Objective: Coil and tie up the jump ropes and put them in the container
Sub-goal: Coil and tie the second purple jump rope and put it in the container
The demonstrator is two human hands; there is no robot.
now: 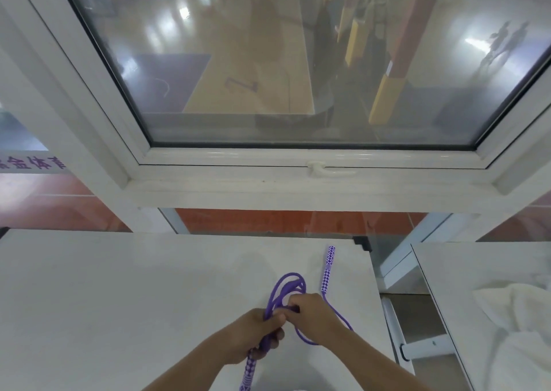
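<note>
a: so where's the rope at right now?

b: the purple cord jump rope [286,293] sits on the white flat surface [134,301], near the right edge, bunched into a few long loops that stick out away from the person. both hands are on it around the middle of the bundle.

a: how are the fingers?

b: left hand [256,335] has its fingers curled tight around the gathered strands, and one purple-and-white patterned handle [249,374] pokes out below that fist toward the camera. right hand [313,316] is just beside it, touching it, fingers bent and pinching the cord where the loops meet. can't make out the exact strand it has.

a: and the other end?

b: the second purple-and-white patterned handle [328,270] lies flat on the surface, apart from the hands, up and to the right. its cord runs back down, curves behind the right wrist and swings under it.

a: anything else around?

b: a crumpled white cloth [518,325] on a second white table [465,286] to the right, with a gap between the two. behind it all a big white-framed window [268,158] with a white latch [320,170].
</note>
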